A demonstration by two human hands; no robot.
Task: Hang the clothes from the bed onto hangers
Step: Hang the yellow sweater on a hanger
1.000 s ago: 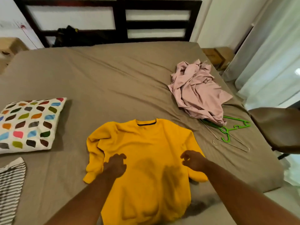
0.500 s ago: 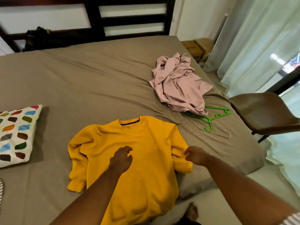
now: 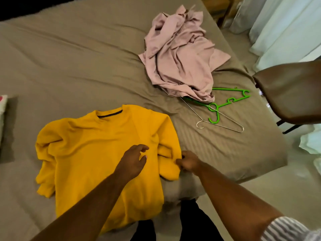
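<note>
My right hand point(image 3: 188, 161) pinching the bright yellow sweatshirt point(image 3: 104, 150) sleeve, my left hand point(image 3: 134, 160) spread above it, grey-brown bed point(image 3: 78, 66).

Counting what's on my bed

Two garments: one yellow sweatshirt point(image 3: 97, 153), one pink garment point(image 3: 180, 54). Two hangers: green hanger point(image 3: 225, 103), wire hanger point(image 3: 224, 123).

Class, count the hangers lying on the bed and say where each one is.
2. The green hanger lies partly under the pink garment; the wire hanger crosses it. More may be hidden beneath.
</note>
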